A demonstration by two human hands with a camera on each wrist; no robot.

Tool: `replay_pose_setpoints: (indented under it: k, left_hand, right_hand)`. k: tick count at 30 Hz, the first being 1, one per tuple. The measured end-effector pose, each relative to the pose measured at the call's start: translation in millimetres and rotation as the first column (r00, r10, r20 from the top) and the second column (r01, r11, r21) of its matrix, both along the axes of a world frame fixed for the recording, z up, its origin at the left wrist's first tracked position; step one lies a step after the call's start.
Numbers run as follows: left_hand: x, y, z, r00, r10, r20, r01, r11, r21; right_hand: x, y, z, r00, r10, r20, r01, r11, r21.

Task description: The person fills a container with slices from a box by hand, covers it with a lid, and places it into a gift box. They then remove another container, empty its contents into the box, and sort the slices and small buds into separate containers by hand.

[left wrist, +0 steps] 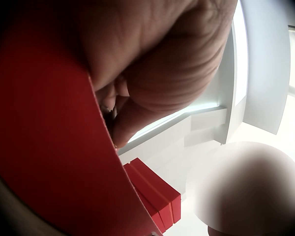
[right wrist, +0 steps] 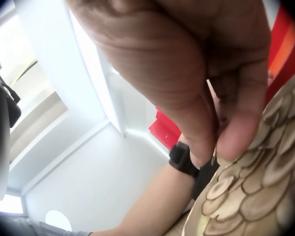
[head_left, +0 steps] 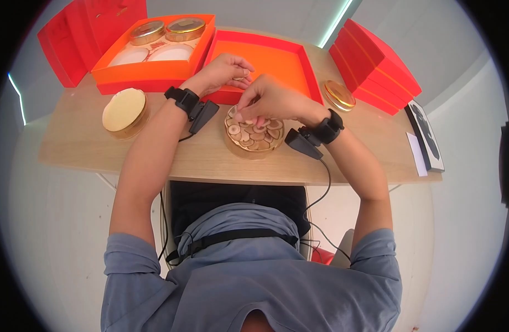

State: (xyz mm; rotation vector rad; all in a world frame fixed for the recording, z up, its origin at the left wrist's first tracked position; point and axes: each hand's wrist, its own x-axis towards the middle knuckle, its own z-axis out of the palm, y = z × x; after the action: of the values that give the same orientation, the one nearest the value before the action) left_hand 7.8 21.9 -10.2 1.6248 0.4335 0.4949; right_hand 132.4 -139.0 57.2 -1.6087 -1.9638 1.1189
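A round golden tin (head_left: pixel 249 152) full of thin, pale-brown dried slices (head_left: pixel 259 138) stands near the front of the table. Over its far left rim my right hand (head_left: pixel 276 100) is lowered. In the right wrist view, thumb and forefinger of that right hand (right wrist: pixel 187 83) pinch a thin slice (right wrist: pixel 214 156) edge-on, close over the layered slices (right wrist: pixel 255 196). My left hand (head_left: pixel 224 73) is raised above the near edge of the red tray-like lid (head_left: pixel 265 55), fingers curled around small pale slices. The left wrist view mostly hides them behind the thumb.
An orange-and-red gift box (head_left: pixel 149 69) at back left holds two gold-lidded tins (head_left: pixel 185 29) beside two round hollows. Left on the table stands a tin with a pale top (head_left: pixel 124 110). A gold lid (head_left: pixel 339 95), stacked red boxes (head_left: pixel 370 66) and a black-and-white case (head_left: pixel 426 135) are at right.
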Motion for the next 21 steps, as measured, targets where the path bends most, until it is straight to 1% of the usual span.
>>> replay_pose_setpoints:
  k: [3, 6, 9, 12, 15, 18, 21]
  left_hand:
    - [0, 0, -1, 1.000, -0.003, 0.015, 0.003, 1.000, -0.013]
    - [1, -1, 0, 1.000, -0.008, 0.026, 0.008, 1.000, -0.013]
    - [2, 1, -2, 0.999, -0.005, 0.041, 0.006, 1.000, -0.014]
    - [0, -5, 4, 1.000, 0.007, 0.010, -0.007, 1.000, 0.000]
    - [0, -10, 9, 1.000, 0.021, -0.011, -0.021, 1.000, 0.016]
    - [0, -10, 10, 0.999, 0.026, -0.029, -0.026, 1.000, 0.014]
    - [1, -12, 12, 0.997, 0.051, -0.052, -0.051, 0.999, 0.000]
  right_hand:
    - [8, 2, 3, 1.000, -0.005, 0.006, 0.005, 1.000, -0.003]
    - [8, 0, 2, 0.999, -0.036, -0.031, 0.036, 0.999, 0.027]
    - [18, 5, 0, 0.988, -0.139, 0.066, 0.120, 0.963, 0.240]
    - [32, 14, 0, 0.979, -0.198, 0.039, 0.170, 0.914, 0.368]
    - [52, 33, -5, 0.971, -0.224, 0.083, 0.188, 0.932, 0.309]
    - [67, 58, -26, 0.987, -0.134, 0.089, 0.086, 0.908, 0.411]
    - [60, 66, -30, 0.987, -0.130, 0.096, 0.080, 0.909, 0.409]
